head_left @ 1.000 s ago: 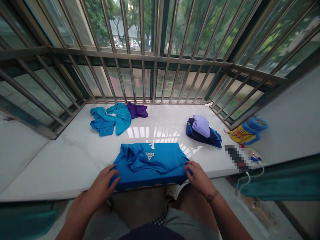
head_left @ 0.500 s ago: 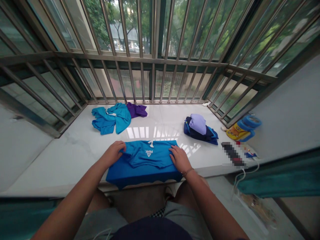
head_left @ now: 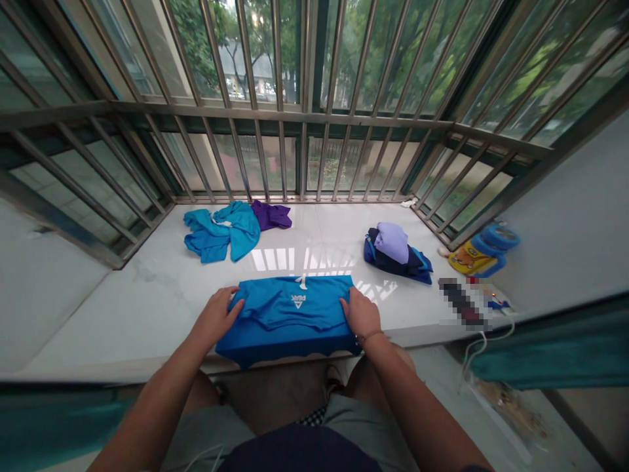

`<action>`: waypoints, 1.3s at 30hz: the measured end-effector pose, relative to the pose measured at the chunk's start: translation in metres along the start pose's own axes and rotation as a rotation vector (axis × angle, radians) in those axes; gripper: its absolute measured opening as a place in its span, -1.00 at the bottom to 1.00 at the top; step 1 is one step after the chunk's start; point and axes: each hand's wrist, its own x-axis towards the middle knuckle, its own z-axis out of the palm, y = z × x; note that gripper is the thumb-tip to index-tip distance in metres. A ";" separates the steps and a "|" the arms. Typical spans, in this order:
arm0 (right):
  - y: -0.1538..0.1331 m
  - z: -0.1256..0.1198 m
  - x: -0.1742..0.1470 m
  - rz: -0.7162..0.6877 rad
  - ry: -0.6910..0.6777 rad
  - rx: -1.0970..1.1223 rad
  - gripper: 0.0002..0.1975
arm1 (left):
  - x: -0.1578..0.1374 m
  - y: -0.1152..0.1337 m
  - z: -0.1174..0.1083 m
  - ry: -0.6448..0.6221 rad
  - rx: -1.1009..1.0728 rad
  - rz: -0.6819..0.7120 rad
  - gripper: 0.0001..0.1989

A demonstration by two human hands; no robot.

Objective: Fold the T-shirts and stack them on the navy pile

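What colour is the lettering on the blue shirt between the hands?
The lettering is white; it shows in the head view.

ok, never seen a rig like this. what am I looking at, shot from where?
No machine: these are a person's bare hands, seen from a head-worn camera looking forward and down. The left hand and right hand are at opposite sides of a blue garment on a white ledge; how firmly they hold it is unclear. Farther back lie crumpled blue cloth, purple cloth and dark clothing topped by a lilac piece.
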 end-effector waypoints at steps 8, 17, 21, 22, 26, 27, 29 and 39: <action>0.034 -0.005 0.006 0.028 -0.073 0.072 -0.74 | -0.003 -0.004 0.012 -0.091 0.096 0.008 -0.52; 0.038 -0.018 0.017 -0.004 -0.141 0.081 -0.70 | 0.027 0.034 0.007 -0.181 0.165 -0.291 -0.61; 0.036 -0.015 0.015 -0.007 -0.155 0.105 -0.73 | 0.028 0.042 0.006 -0.181 0.098 -0.216 -0.71; 0.036 -0.015 0.014 -0.009 -0.150 0.121 -0.74 | 0.029 0.041 0.005 -0.170 0.089 -0.205 -0.72; 0.036 -0.017 0.008 -0.035 -0.166 0.166 -0.73 | 0.030 0.030 -0.004 -0.156 0.136 -0.224 -0.75; 0.036 -0.018 0.007 -0.042 -0.181 0.156 -0.72 | 0.030 0.027 -0.006 -0.164 0.153 -0.232 -0.75; 0.035 -0.021 0.006 -0.043 -0.190 0.113 -0.72 | 0.032 0.022 -0.006 -0.185 0.163 -0.238 -0.74; 0.016 -0.032 0.049 -0.259 -0.109 0.023 -0.42 | 0.088 0.027 0.003 -0.379 0.282 0.013 -0.48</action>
